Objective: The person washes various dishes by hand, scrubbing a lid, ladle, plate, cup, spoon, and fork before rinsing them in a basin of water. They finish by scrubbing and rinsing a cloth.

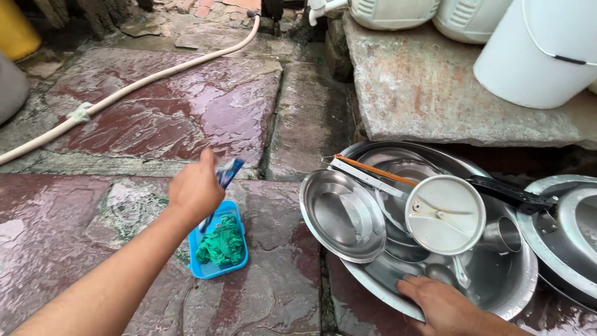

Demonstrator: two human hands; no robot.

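My left hand (194, 188) is stretched out over the wet stone floor and pinches a small blue sachet (227, 173), blurred by motion. Just below it sits a blue plastic tray (237, 266) with a green scrubber (221, 244) in it. My right hand (440, 302) rests on the near rim of a big steel basin (528, 274). The basin holds a steel plate (342, 214) leaning on its left side, a round lid (445, 214), a small steel cup (501, 234) and a black-handled utensil (510, 194).
A pale hose (124, 92) runs diagonally across the wet red flagstones. A stone ledge (435, 93) at the back right carries a white bucket (541, 53) and white jugs (398, 9). Another steel vessel (569, 233) sits at the right edge. A yellow container (15, 31) stands at the top left.
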